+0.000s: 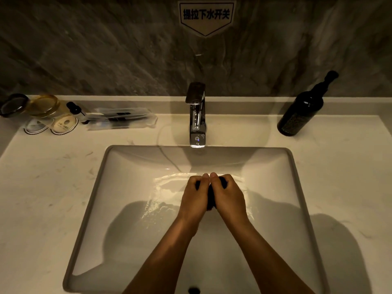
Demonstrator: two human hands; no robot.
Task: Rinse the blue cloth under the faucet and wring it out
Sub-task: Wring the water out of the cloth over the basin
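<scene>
The big white sink (95, 209) has water on its floor. The shiny faucet (197, 115) stands at its far side. Both hands – left hand (196, 195), right hand (228, 195) – squeeze the dark, bunched-up cloth (211, 200) between them, thumbs touching, over the sink's middle.

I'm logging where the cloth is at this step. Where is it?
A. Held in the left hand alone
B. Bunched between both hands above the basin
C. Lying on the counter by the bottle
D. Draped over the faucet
B: the dark cloth shows only as a bunched wad gripped between the left hand and right hand, which are pressed together over the sink, below the faucet.
</scene>
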